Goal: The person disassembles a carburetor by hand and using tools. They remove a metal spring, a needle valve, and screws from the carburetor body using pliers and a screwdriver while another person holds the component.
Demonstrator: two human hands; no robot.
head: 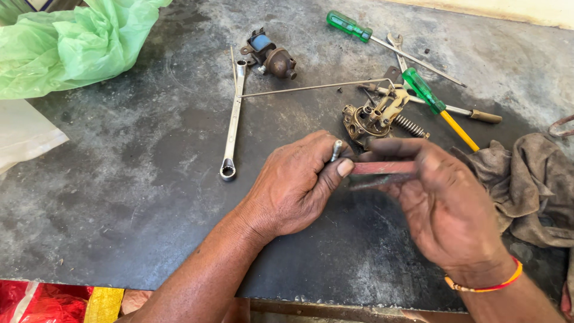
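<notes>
At the near edge of a grimy, dark metal workbench [149,227], a person's two bare hands meet over the middle of the surface. The left hand [293,188] is curled closed, pinching a small silver bolt [336,149] upright between thumb and fingers, its threaded end poking above the knuckles. The right hand [445,206], wearing a red and orange thread band [487,286] at the wrist, grips a flat reddish metal strip [382,168] that lies level and points toward the left thumb, its tip just beside the bolt; a second, darker strip [373,183] shows just beneath it. To the right a crumpled brown rag [532,185] lies on the bench. Just beyond the hands sits a small brass-coloured carburettor body [369,118] with a coil spring [410,126] beside it. A long ring spanner [233,119] lies to the left, well apart from the hands, and a thin bent wire rod [311,88] crosses between it and the carburettor part. Farther back lie a yellow-shafted screwdriver with a green handle [431,101], a second green-handled screwdriver [359,31], an open-ended spanner [397,49] and a rusty round fitting with a blue part [272,57]. A green plastic bag [72,45] fills the far left corner.
</notes>
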